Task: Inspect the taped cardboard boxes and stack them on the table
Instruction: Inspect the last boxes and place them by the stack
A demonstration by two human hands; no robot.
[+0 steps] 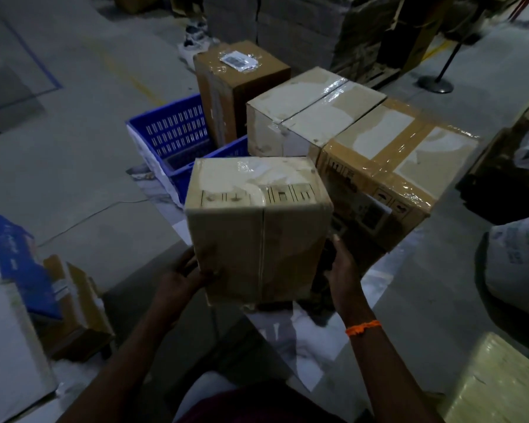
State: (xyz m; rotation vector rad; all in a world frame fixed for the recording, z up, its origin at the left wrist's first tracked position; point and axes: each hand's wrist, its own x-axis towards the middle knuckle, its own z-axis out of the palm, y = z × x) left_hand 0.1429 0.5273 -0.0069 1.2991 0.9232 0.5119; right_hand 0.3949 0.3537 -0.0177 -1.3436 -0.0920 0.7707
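Both sides of the small box (257, 236) are gripped, left hand (182, 277) and right hand (345, 265). I think I'm checking it; next, stack it.

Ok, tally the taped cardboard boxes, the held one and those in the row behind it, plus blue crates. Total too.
Taped boxes in hand: 1, the held box between left hand and right hand.
Taped boxes in the row: 3, tall brown box, pale box, wide brown box.
Blue crates: 1, the blue crate.
Total: 5.
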